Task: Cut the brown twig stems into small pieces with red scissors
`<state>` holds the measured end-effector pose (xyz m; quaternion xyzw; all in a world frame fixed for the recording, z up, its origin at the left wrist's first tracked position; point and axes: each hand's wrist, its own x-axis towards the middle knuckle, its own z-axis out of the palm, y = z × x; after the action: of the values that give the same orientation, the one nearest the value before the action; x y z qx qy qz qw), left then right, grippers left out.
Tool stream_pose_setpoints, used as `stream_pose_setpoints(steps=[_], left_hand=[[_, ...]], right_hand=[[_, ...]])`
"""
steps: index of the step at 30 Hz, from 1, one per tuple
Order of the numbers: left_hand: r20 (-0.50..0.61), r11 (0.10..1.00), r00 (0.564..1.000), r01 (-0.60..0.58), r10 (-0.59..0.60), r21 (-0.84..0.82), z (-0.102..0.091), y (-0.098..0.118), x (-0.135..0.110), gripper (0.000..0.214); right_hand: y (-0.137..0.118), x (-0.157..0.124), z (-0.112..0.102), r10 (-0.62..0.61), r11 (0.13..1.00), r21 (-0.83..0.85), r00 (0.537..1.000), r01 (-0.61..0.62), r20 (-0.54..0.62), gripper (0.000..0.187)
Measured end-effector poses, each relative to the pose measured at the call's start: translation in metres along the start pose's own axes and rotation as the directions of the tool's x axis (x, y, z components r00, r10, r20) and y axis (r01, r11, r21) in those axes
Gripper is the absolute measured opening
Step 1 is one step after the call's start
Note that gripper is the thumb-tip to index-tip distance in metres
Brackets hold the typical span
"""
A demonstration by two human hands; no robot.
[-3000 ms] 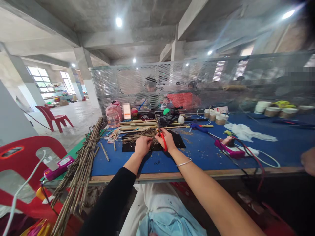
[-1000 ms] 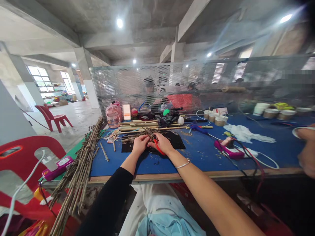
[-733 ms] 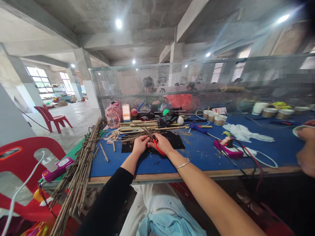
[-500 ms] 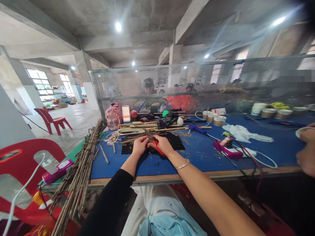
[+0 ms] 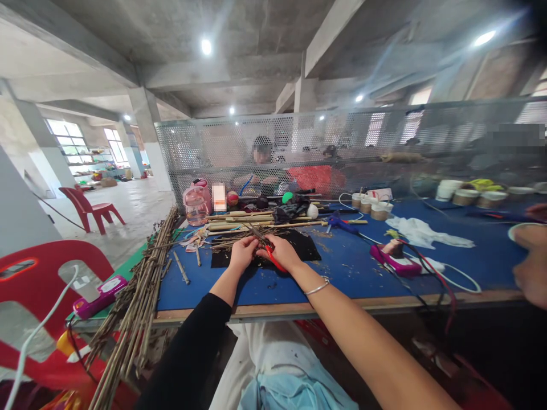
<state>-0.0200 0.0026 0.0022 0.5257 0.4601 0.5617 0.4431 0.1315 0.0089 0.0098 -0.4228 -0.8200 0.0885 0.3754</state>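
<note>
My right hand (image 5: 278,250) is closed around red-handled scissors (image 5: 273,259), whose blades point up and to the left. Close beside it, my left hand (image 5: 244,251) has its thumb and fingers pinched together at the twigs; what exactly lies between them is too small to make out. Thin brown twigs (image 5: 224,243) lie behind and left of the hands, on a black cloth (image 5: 308,245). Under the cloth is the blue table top (image 5: 342,285), with small plant scraps scattered over it.
Long dry stems (image 5: 139,302) are stacked at the table's left edge by a purple power strip (image 5: 100,297). Behind the hands lie pale sticks (image 5: 243,218). A blue glue gun (image 5: 343,224), white plastic (image 5: 427,232) and another power strip (image 5: 395,261) are rightward. A co-worker's hand (image 5: 532,256) shows far right.
My hands stay in nearly the same place, with the scissors still in the right. The co-worker's hand at the far right has shifted slightly, and the person behind the mesh has moved a little.
</note>
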Motion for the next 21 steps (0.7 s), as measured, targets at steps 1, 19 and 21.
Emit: stream_pose_setpoints(steps=[1,19,21], left_hand=[[-0.013,1.0,1.0,0.006,-0.006,-0.006,-0.0001,-0.0006,0.0006,0.036],[0.005,0.987,0.999,0.044,-0.044,-0.156,0.001,-0.0032,0.004,0.03],[0.013,0.985,0.999,0.051,-0.05,-0.167,0.001,-0.0046,0.0051,0.028]], right_hand=[[0.0004,-0.0003,-0.0003,0.001,1.0,0.01,1.0,-0.001,0.0,0.039],[-0.0024,-0.0008,-0.001,-0.016,1.0,-0.011,0.999,0.016,0.028,0.037],[-0.0031,-0.0014,-0.0022,0.009,1.0,-0.014,1.0,-0.008,0.03,0.037]])
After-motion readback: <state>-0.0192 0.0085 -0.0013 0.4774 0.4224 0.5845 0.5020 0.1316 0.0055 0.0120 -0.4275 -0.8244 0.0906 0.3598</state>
